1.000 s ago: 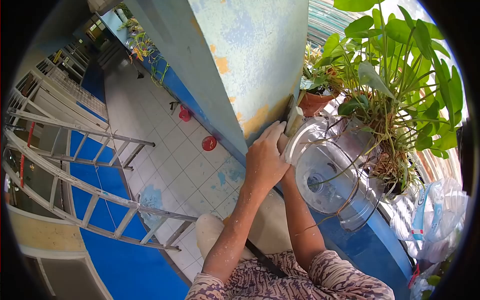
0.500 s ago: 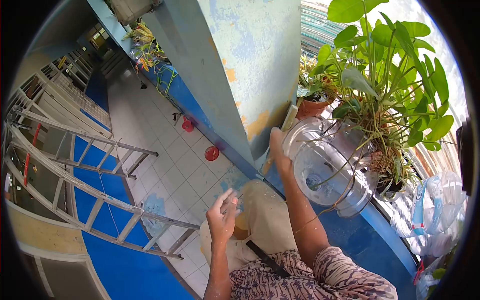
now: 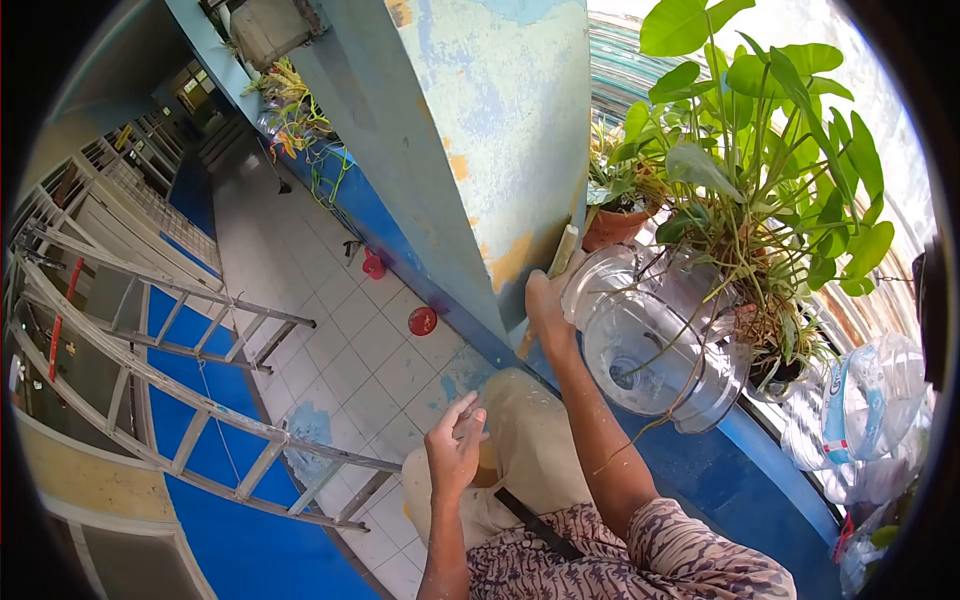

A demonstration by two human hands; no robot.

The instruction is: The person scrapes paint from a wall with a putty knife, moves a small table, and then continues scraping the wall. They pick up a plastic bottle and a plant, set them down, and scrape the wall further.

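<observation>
Head view, from left to right. A metal ladder (image 3: 180, 330) lies tilted across the blue and white tiled floor (image 3: 340, 340), on which two small red objects (image 3: 422, 320) rest near the foot of the wall. The person's left hand (image 3: 455, 455) hangs free above the pale-trousered knee (image 3: 530, 440), its fingers loosely bent and parted, clamped on nothing and well apart from the work. A tall pillar (image 3: 470, 130) with flaking pale blue paint and yellowish bare patches rises at the centre. The right hand (image 3: 545, 305) is raised to the lower corner of the pillar, its fingers closed around a pale flat tool (image 3: 562, 250), whose upper end lies against the pillar's edge beside a yellowish patch. Just to the right of that hand, a clear plastic container (image 3: 650, 350) lies on its side on the blue ledge (image 3: 760, 470), with its open mouth turned toward the camera. Behind it stands a terracotta pot (image 3: 612, 225), and broad-leaved green plants (image 3: 770, 150) spread above the container, their thin stems trailing across it. At the far right, a clear plastic bag (image 3: 870, 400) holds bottles.
</observation>
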